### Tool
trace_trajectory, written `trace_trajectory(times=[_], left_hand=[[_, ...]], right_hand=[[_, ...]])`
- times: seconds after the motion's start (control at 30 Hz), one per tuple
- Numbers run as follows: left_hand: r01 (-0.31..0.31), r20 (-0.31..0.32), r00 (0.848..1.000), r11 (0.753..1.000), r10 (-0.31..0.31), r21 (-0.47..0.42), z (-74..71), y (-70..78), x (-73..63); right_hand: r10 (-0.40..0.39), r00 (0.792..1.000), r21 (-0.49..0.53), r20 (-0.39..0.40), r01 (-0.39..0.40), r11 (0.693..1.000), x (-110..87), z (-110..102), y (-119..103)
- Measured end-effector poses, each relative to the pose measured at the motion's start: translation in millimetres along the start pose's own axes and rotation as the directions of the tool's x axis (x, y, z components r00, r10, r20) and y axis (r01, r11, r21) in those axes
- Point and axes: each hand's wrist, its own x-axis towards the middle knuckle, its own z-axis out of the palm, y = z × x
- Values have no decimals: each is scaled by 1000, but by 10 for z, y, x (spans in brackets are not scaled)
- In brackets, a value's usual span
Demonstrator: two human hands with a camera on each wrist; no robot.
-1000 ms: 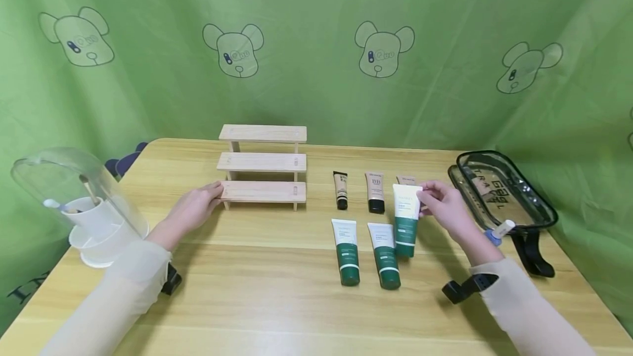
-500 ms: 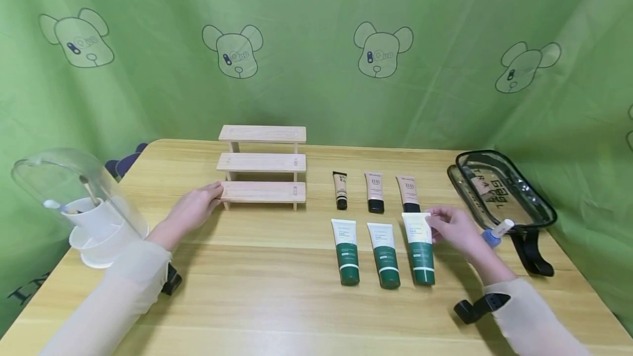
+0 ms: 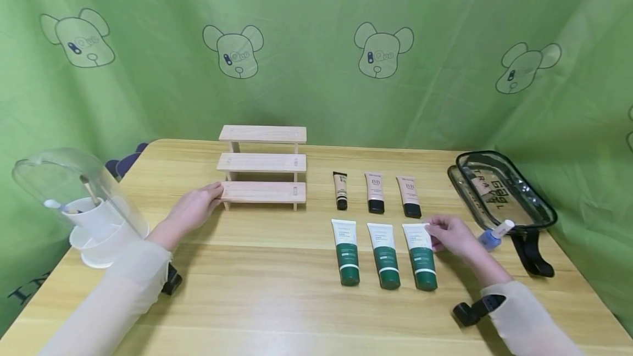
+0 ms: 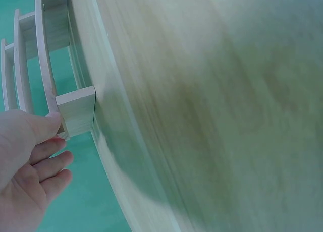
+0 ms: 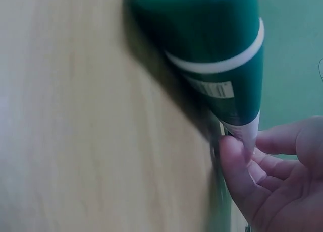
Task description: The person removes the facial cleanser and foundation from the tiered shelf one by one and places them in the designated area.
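Observation:
My left hand [image 3: 195, 207] pinches the left end of the lowest shelf of a three-tier wooden display stand [image 3: 262, 191]; the left wrist view shows the thumb against the shelf edge [image 4: 45, 65]. Between thumb and fingers, my right hand [image 3: 452, 235] pinches the flat white end of a green-and-white squeeze tube [image 3: 421, 260]. Its cap end points toward the front edge, and in the right wrist view the tube body [image 5: 217, 45] lies close over the table. To its left are two matching tubes, the middle one [image 3: 384, 257] and the left one [image 3: 346, 254].
Behind them lie two pink BB cream tubes [image 3: 375, 191] and a smaller beige tube [image 3: 340, 188]. At right are a clear black-edged pouch [image 3: 509, 191] and a small blue bottle with a white cap [image 3: 489, 239]. A clear-domed white brush holder [image 3: 101, 229] stands at left.
My right hand has brought the green-and-white tube right and toward the front, then down into line with the other two, uncovering the right pink tube. The left hand has stayed put.

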Motion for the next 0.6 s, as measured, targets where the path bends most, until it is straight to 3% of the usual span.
trace_trajectory(times=[0.43,0.6], left_hand=[[16,9,1000,1000,-16,-5,-10,10,-9],[12,0,1000,1000,-12,-18,-7,-5,-37]], right_hand=[[33,998,-53,57,-30,998,-5,-36,14],[14,996,-182,93,3,983,-49,-81,-74]])
